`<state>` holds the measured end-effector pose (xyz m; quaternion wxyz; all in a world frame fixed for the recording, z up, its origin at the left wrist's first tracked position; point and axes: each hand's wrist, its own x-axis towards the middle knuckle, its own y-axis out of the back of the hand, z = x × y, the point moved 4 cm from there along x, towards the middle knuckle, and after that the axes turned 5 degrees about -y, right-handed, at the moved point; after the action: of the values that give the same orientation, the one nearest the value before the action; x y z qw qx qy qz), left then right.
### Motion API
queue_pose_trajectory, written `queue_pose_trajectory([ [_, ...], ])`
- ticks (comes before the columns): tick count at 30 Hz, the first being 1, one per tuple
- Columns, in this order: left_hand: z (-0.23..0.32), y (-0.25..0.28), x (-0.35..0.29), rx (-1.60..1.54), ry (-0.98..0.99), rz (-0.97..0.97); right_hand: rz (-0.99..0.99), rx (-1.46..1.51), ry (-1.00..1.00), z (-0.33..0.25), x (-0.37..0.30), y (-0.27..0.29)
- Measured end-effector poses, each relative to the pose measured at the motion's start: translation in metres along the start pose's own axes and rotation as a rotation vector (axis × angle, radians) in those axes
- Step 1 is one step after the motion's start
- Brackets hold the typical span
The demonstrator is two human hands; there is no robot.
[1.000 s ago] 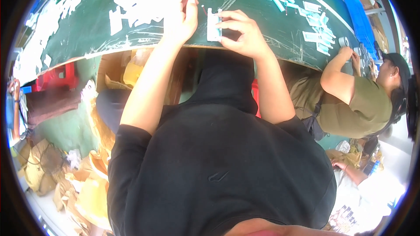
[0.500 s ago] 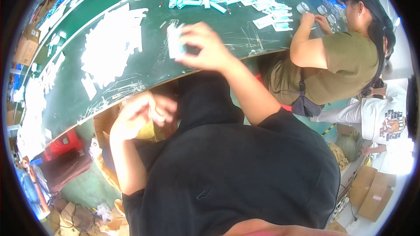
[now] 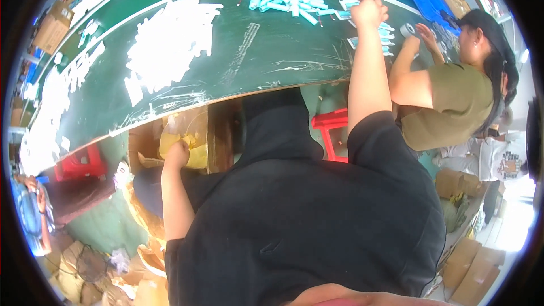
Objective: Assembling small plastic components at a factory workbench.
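Observation:
My right hand (image 3: 371, 11) reaches far right over a group of flat white pieces with teal strips (image 3: 386, 39). Its fingers bend downward, and whatever they grip is hidden beneath them. One more white-and-teal piece (image 3: 348, 4) lies just left of this hand. My left hand (image 3: 179, 153) is low, below the table edge, in front of a cardboard box with yellow lining (image 3: 196, 157). Its fingers are turned away and hidden. A heap of teal cylinders (image 3: 286, 0), some with thin wires, lies at the back of the green table (image 3: 283, 42).
A large pile of white pieces (image 3: 170, 45) covers the table's left part. At right a co-worker (image 3: 453, 90) handles things beside a grey tape roll (image 3: 407, 30). A red stool (image 3: 330, 127) stands under the table. Cardboard boxes (image 3: 473, 266) stand at lower right.
My right hand has carried a white-and-teal piece from the table's middle to the group at the right. My left hand has lowered toward the box. The view has shifted slightly.

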<state>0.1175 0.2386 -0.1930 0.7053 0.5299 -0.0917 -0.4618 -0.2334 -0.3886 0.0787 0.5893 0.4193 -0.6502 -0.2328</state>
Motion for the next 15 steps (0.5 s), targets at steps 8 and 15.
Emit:
queue_pose_trajectory([
  [8, 0.196, 0.085, -0.050, -0.752, -0.410, -0.473, -0.047, 0.422, 0.242, -0.091, -0.098, 0.015],
  [15, 0.315, 0.158, -0.017, -0.102, -0.903, 0.581, -0.202, 0.205, 0.191, -0.077, -0.115, -0.003],
])
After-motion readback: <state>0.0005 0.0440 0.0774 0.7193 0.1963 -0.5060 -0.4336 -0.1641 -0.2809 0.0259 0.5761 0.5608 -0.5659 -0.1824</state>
